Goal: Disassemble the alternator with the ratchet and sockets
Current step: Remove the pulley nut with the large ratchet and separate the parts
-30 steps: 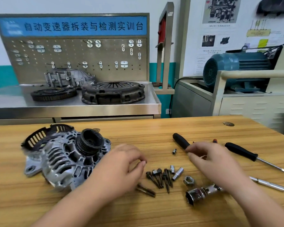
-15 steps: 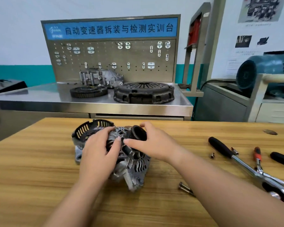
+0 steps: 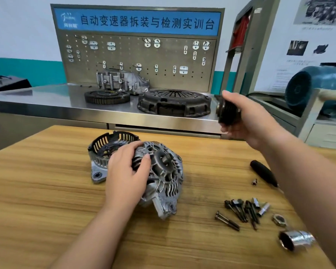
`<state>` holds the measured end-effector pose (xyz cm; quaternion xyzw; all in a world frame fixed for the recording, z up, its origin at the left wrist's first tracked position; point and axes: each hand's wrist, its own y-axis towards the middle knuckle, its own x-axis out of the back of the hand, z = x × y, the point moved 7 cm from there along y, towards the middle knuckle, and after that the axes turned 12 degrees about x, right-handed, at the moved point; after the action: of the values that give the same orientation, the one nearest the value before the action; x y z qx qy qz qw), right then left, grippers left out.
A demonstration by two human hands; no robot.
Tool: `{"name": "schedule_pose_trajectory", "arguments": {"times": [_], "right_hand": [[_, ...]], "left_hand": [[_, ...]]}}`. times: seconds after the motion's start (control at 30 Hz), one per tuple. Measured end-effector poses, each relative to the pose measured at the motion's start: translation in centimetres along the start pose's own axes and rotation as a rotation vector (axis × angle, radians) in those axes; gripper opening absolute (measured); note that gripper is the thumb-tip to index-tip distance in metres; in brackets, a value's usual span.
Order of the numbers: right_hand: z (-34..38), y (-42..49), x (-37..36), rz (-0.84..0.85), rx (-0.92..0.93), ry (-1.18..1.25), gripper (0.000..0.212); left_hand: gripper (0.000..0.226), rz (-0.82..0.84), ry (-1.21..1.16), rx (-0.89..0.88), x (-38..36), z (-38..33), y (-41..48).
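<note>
Wooden table (image 3: pixel 47 200) with a striped grain fills the lower part of the view, and a steel bench (image 3: pixel 47 105) stands behind it. On the table, a little left of the middle, lies the alternator (image 3: pixel 163 177), tilted, with its grey ribbed front turned up and to the right. Its short shaft (image 3: pixel 166 159) shows bare in the centre. The left hand (image 3: pixel 128 171) lies over the left side of the housing, and its fingers are curled onto the ribs and hold it. The right hand (image 3: pixel 248 121) is raised above the far edge of the table, well apart from the alternator. It grips a black grooved pulley (image 3: pixel 226 113) between thumb and fingers.

To the right on the table lies a black tool handle (image 3: pixel 264 172), partly hidden by the right forearm. Near the front right edge lies a large chrome socket (image 3: pixel 297 240) on its side. Between them lies a group of dark bolts (image 3: pixel 241 209), with a hex nut (image 3: pixel 279 220) just beside it. One small screw (image 3: pixel 254 181) stands close to the handle.
</note>
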<state>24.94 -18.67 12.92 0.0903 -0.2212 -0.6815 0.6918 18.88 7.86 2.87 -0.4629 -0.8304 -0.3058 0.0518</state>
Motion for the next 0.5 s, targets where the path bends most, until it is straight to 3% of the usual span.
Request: {"name": "schedule_pose_trajectory", "arguments": {"times": [0.2,0.4,0.5], "right_hand": [[-6.8,-1.9,1.6,0.100,-0.122,-0.275,0.046],[-11.0,-3.7,-1.5,0.390,-0.145,-0.658,0.042],[-11.8,-3.9,-1.6,0.399,-0.157,-0.699,0.042]], "left_hand": [[0.044,0.008,-0.038,0.037,-0.1,0.1,0.0],[0.042,-0.001,-0.103,0.028,0.1,0.3,-0.1],[0.040,0.009,-0.198,0.064,0.1,0.9,0.2]]}}
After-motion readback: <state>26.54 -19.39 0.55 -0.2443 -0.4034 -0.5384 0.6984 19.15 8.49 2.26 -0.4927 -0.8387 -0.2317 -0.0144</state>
